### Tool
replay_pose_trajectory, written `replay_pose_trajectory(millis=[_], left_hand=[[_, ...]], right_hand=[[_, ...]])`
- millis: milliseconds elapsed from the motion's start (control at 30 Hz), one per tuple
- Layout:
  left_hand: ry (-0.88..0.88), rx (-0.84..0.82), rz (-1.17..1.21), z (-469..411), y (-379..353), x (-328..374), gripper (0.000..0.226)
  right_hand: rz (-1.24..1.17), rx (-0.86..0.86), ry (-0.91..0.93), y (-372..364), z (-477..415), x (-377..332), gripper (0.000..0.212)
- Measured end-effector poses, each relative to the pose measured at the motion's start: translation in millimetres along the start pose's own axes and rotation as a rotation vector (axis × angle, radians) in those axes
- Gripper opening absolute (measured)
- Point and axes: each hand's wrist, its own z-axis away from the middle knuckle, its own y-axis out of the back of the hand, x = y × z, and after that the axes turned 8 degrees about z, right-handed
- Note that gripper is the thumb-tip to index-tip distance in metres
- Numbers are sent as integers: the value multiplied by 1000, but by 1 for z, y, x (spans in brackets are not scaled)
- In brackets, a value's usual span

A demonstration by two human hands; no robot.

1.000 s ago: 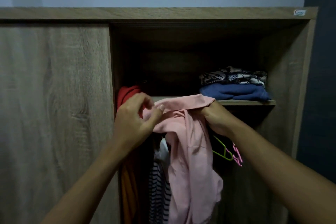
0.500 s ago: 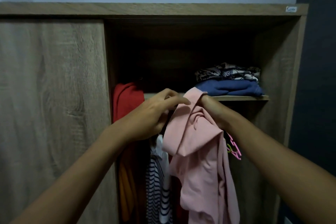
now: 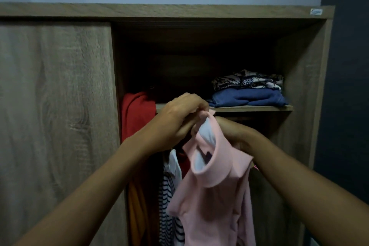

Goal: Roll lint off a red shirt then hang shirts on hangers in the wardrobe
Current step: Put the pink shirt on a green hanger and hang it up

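A pink shirt (image 3: 215,191) hangs in front of the open wardrobe (image 3: 299,66), its collar turned toward me. My left hand (image 3: 177,118) pinches the top of the collar just under the shelf edge. Behind the collar, my right hand (image 3: 237,134) grips the same shirt; its fingers are mostly hidden by the cloth. A red shirt (image 3: 137,114) hangs at the far left of the opening. The hanger inside the pink shirt is hidden.
A striped shirt (image 3: 169,195) and an orange garment (image 3: 137,205) hang left of the pink one. Folded blue clothes (image 3: 247,98) and patterned clothes (image 3: 247,80) lie on the shelf (image 3: 259,108). A sliding door (image 3: 56,116) covers the wardrobe's left half.
My left hand has moved right onto the collar of the pink shirt. The shirt has turned so its collar opening faces me. The coloured hangers on the right are now almost hidden.
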Motion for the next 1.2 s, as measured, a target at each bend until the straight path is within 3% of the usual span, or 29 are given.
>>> replay_pose_trajectory(millis=[133, 200, 300, 400, 667, 933, 1067, 1200], left_hand=[[90, 15, 51, 3, -7, -7, 13], [112, -26, 24, 10, -16, -10, 20], [158, -5, -25, 20, -28, -17, 27], [228, 51, -91, 20, -29, -23, 31], [387, 79, -185, 9, -21, -22, 16], [474, 185, -272, 8, -14, -22, 15], [486, 190, -342, 18, -7, -17, 17], [423, 209, -500, 46, -26, 5, 28]], right_hand=[[253, -139, -41, 7, 0, 6, 16], [305, -151, -65, 12, 1, 13, 21], [234, -17, -72, 14, -1, 20, 17], [215, 70, -17, 17, 2, 20, 34], [473, 174, 99, 9, 11, 8, 55], [1009, 332, 72, 2, 6, 25, 29], [978, 498, 146, 11, 3, 30, 20], [956, 616, 353, 7, 6, 17, 28]])
